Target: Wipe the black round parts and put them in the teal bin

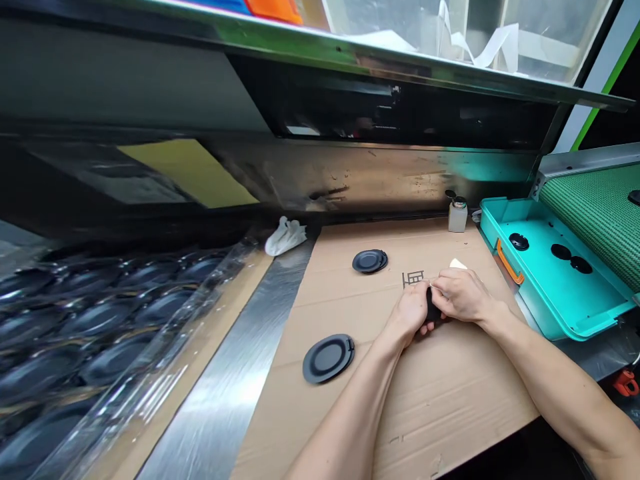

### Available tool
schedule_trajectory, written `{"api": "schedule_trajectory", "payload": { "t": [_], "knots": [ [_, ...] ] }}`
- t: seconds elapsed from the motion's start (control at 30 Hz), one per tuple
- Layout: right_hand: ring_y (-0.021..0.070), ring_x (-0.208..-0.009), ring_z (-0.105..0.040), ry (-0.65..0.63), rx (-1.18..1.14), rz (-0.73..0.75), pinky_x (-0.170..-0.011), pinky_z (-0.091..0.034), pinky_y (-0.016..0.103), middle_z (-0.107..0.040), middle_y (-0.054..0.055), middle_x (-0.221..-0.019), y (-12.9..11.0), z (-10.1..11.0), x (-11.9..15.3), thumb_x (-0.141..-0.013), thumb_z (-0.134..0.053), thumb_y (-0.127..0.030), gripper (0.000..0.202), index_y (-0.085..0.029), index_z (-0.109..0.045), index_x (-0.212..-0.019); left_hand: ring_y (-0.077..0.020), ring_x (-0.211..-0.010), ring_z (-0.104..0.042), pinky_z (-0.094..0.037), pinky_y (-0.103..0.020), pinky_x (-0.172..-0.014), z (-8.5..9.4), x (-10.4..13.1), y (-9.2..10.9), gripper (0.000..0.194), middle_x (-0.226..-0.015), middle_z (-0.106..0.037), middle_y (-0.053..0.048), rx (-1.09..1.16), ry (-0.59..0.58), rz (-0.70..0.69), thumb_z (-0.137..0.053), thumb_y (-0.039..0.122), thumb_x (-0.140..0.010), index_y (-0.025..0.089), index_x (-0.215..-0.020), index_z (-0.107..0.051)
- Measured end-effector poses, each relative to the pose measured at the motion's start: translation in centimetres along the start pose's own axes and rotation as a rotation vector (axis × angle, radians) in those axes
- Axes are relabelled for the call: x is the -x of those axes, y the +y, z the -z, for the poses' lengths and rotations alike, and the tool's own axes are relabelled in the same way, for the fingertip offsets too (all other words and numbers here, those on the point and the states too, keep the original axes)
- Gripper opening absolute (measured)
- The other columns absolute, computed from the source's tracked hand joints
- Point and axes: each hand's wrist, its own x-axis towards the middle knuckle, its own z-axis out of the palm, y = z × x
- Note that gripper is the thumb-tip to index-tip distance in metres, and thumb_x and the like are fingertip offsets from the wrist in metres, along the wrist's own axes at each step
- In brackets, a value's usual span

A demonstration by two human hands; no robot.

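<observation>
My left hand is closed around a small black part, most of which is hidden by the fingers. Against that same part my right hand is bent, its fingertips pinched close to the left thumb; whether it also holds something small cannot be made out. Both hands are just above a cardboard sheet. To their left lie round black discs with a tab: one near group and one farther group. A pale wedge-shaped piece shows just behind my right hand.
A turquoise bin with several black discs stands right, beside a green conveyor belt. A small pump bottle is at the back. Crumpled white gloves lie left, near clear trays of black discs. A metal shelf overhangs.
</observation>
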Motion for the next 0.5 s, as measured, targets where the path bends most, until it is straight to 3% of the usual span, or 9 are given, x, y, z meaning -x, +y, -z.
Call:
{"api": "schedule_trajectory", "payload": {
  "t": [0.2, 0.3, 0.4, 0.5],
  "knots": [
    [0.0153, -0.072, -0.056, -0.048, -0.018, -0.099, -0.064, -0.032, 0.027, -0.067, 0.003, -0.078, 0.0, 0.1, 0.1, -0.091, -0.057, -0.025, 0.022, -0.020, -0.067, -0.072, -0.0116, -0.028, -0.044, -0.026, -0.020, -0.025, -0.2, -0.3, 0.0, 0.048, -0.049, -0.060, -0.007, 0.077, -0.010, 0.014, -0.031, 0.040, -0.096, 0.015, -0.065, -0.059],
    [0.0148, -0.073, -0.057, 0.089, -0.095, -0.153, -0.066, -0.033, 0.026, -0.067, 0.003, -0.079, 0.0, 0.1, 0.2, -0.095, -0.053, -0.026, 0.025, -0.020, -0.069, -0.076, -0.0098, -0.030, -0.044, -0.028, -0.017, -0.026, 0.9, -0.7, 0.7, 0.044, -0.051, -0.057, -0.005, 0.423, -0.020, 0.172, -0.027, 0.034, -0.098, 0.013, -0.073, -0.057],
    [0.0141, -0.070, -0.055, 0.250, -0.186, -0.205, -0.066, -0.034, 0.025, -0.065, 0.003, -0.076, 0.2, -0.3, 0.2, -0.096, -0.050, -0.027, 0.028, -0.019, -0.070, -0.079, -0.0050, -0.034, -0.042, -0.028, -0.012, -0.029, 2.5, -0.9, 1.6, 0.043, -0.061, -0.059, -0.008, 0.781, -0.184, 0.327, -0.023, 0.029, -0.099, 0.008, -0.085, -0.057],
    [0.0139, -0.067, -0.053, 0.283, -0.250, -0.199, -0.063, -0.034, 0.025, -0.062, 0.002, -0.071, 0.4, -0.8, -0.1, -0.094, -0.052, -0.028, 0.028, -0.019, -0.068, -0.073, -0.0042, -0.037, -0.043, -0.030, -0.010, -0.030, 3.5, -0.9, 1.9, 0.041, -0.065, -0.059, -0.009, 0.895, -0.219, 0.368, -0.025, 0.030, -0.100, 0.005, -0.093, -0.056]
  ]
}}
